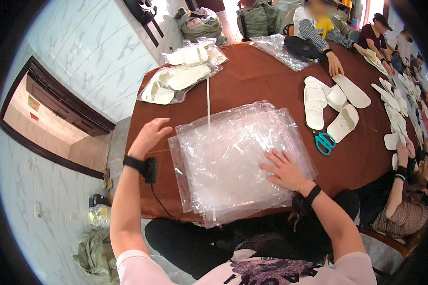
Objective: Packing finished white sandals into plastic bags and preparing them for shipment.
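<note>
Brown and wide, the surface [252, 76] is carrying a stack of clear plastic bags [233, 156], glossy and crinkled, its long axis running away from the person. Right hand [286, 169] is pressing flat, fingers spread, on the stack; left hand [150, 135] is hovering released beside it. Bagged white slippers [178, 78] are lying beyond; teal scissors [324, 141] nearby.
</note>
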### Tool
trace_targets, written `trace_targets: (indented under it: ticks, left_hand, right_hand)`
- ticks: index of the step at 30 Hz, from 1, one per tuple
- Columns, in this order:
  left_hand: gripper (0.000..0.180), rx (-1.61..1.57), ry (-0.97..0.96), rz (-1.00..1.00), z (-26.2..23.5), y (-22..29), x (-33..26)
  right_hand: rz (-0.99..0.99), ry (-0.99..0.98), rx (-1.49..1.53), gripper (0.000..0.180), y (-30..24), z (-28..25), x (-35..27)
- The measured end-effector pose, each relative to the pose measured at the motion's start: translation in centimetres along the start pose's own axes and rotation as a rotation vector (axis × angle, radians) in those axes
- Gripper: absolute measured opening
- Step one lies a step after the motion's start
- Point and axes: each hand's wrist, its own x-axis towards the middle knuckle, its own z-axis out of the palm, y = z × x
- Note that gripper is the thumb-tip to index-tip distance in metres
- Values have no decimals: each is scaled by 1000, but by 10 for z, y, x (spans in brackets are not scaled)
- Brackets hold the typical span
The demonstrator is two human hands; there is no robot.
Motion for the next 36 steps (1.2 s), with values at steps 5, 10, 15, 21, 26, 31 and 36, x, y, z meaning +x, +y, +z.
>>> trace_targets:
  ticks: [5, 10, 15, 21, 26, 31, 36]
  left_hand:
    - [38, 21, -122, 58, 52, -86, 83]
    - [35, 314, -200, -117, 108, -167, 121]
    - [39, 525, -176, -299, 144, -164, 162]
    - [52, 436, 7, -303, 156, -199, 175]
    - [37, -49, 411, -36, 90, -213, 226]
    - [36, -378, 701, 18, 9, -224, 229]
    - [43, -488, 782, 165, -72, -193, 196]
  right_hand:
    - [-49, 76, 29, 56, 6, 8, -2]
    - [-3, 62, 76, 56, -1, 20, 12]
    - [-49, 46, 133, 59, 7, 15, 3]
    - [-48, 95, 142, 56, 5, 17, 2]
    - [-29, 57, 141, 58, 2, 11, -3]
    - [-85, 96, 172, 53, -2, 25, 6]
    - [-29, 42, 80, 52, 4, 3, 1]
